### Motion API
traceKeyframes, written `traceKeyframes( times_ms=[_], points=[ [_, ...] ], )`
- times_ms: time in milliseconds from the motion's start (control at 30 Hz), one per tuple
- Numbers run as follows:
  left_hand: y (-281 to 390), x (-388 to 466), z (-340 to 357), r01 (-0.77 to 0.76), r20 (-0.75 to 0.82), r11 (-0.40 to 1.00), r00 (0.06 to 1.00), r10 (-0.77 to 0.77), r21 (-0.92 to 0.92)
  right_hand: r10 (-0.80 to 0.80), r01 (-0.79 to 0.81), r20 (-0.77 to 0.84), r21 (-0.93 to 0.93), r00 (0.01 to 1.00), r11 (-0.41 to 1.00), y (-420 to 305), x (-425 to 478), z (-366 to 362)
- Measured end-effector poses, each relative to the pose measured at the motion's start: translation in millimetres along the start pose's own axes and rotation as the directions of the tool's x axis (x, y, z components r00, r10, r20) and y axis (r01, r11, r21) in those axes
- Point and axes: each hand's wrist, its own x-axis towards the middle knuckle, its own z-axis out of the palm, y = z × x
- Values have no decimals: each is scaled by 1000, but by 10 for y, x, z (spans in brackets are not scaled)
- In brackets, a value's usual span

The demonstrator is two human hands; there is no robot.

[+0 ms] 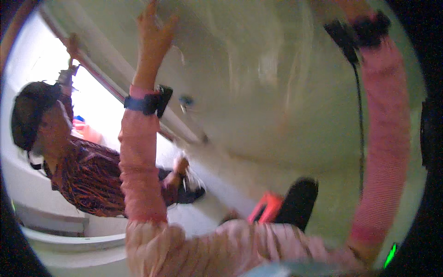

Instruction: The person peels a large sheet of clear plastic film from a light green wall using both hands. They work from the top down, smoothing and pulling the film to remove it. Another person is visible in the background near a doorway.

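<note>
My left hand (154, 38) is raised near the top edge, fingers apart, with nothing clearly held in it. Its wrist, above a pink knitted sleeve (140, 162), carries a black strap with a small device (152, 102). A pale, shiny surface (242, 114) lies behind the hand, blurred and streaked with reflections. My right hand is beyond the top edge. Only the right wrist shows, with a black strap (372, 29), a black device (342, 39) and a black cable (358, 104) hanging along the other pink sleeve (386, 138).
On the left is another person in a dark cap (33, 110) and patterned shirt (93, 176). One of their hands (181, 165) is near white strands; the other (72, 45) is raised beside a long brown edge (100, 81). A red object (266, 207) sits beside a black shape (299, 204).
</note>
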Motion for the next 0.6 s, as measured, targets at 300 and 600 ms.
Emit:
traceKeyframes(
  times_ms=[300,600],
  points=[
    [-619,-1251,-454,737,358,607,675,-645,-297,203,-195,318,-56,926,979,-253,732,45],
    [-484,-1647,-481,809,445,312,548,-708,-499,179,-180,-14,-120,984,976,-123,460,-7]
  ],
)
